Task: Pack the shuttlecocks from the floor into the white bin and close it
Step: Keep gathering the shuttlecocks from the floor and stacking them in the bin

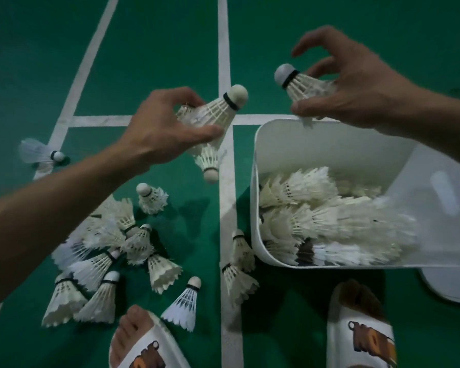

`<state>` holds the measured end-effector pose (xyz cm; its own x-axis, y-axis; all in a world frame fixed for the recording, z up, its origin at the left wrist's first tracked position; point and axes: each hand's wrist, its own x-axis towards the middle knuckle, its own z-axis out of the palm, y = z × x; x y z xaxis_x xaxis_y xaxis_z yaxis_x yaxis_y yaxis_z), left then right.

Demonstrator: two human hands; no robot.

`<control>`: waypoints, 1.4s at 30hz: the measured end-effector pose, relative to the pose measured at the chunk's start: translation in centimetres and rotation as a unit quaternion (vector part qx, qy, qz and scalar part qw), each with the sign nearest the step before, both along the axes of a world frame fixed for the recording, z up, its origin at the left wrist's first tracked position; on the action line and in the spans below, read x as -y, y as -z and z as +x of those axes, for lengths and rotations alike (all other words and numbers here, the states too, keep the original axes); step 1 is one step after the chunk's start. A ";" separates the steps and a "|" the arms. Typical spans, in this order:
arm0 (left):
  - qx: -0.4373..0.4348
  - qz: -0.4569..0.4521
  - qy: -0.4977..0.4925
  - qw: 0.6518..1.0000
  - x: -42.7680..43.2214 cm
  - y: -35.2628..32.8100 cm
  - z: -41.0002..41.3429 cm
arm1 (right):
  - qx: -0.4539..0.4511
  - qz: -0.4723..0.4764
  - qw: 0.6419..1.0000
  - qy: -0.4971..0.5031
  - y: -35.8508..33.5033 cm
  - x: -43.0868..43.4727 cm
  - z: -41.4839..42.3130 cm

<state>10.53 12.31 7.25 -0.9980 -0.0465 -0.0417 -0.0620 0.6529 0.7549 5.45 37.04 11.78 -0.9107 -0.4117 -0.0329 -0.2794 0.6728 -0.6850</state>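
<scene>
White shuttlecocks [154, 272] with black bands, white bin [255, 181], green floor [37, 62] with white lines.

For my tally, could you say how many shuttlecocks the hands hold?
2: one shuttlecock in the left hand, another shuttlecock in the right hand near the white bin; the left may hide a third.

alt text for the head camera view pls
Right hand grips a shuttlecock over the far rim of the open white bin; left hand grips a second shuttlecock over the green floor. The bin is partly full, and a loose pile of shuttlecocks lies on the floor at left.
</scene>
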 end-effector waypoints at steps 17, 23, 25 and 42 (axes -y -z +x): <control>0.025 -0.225 0.339 0.913 -14.0 0.6 -4.3 | 0.049 0.126 0.986 0.094 7.6 -13.6 0.4; 0.081 -0.305 0.467 0.826 -15.7 3.6 -7.1 | 0.082 0.225 0.970 0.034 11.0 -14.9 0.0; 0.120 -0.300 0.502 0.802 -15.9 4.3 -7.7 | 0.082 0.223 0.971 0.037 11.7 -15.0 0.0; 0.146 -0.265 0.549 0.779 -16.1 6.7 -9.3 | 0.154 0.107 0.980 0.064 13.8 -11.8 0.0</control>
<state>1.23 28.41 0.55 -0.4004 0.7408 -0.5393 0.6343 0.6488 0.4203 5.44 48.89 -2.03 -0.8879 -0.2488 -0.3870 0.0134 0.8268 -0.5623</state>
